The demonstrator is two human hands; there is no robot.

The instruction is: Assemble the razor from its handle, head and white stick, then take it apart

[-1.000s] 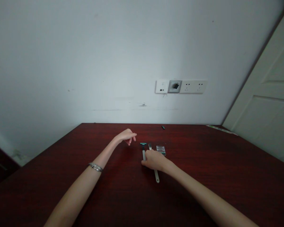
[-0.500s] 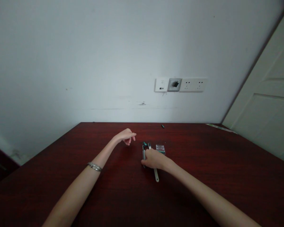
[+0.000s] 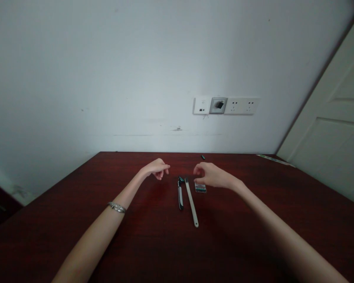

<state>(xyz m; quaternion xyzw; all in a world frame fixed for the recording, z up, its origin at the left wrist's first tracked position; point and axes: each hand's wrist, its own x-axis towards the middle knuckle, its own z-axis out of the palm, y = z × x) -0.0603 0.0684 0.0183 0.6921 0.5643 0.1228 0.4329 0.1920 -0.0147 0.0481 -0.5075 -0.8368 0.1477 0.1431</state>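
My left hand (image 3: 157, 168) hovers over the table on the left, holding nothing, its index finger pointing right and the other fingers loosely bent. My right hand (image 3: 211, 175) is just above a small clear plastic case (image 3: 200, 188), its thumb and fingers curved and apart with nothing visible between them; it hides the back of the case. Between the hands lies a razor (image 3: 180, 196) with a grey and black handle and a greenish head towards the wall. Close to its right is a toothbrush (image 3: 191, 203) with a long pale handle and dark bristles.
A small dark green piece (image 3: 203, 157) lies near the back edge of the dark red wooden table (image 3: 153, 239). A paper strip (image 3: 274, 160) is at the back right corner. Behind stands a white wall with sockets (image 3: 240, 106); a white panelled door (image 3: 336, 106) is on the right.
My right hand has come off the razor, which now lies fully in view, and has moved right and back to the clear case. My left hand has barely moved.
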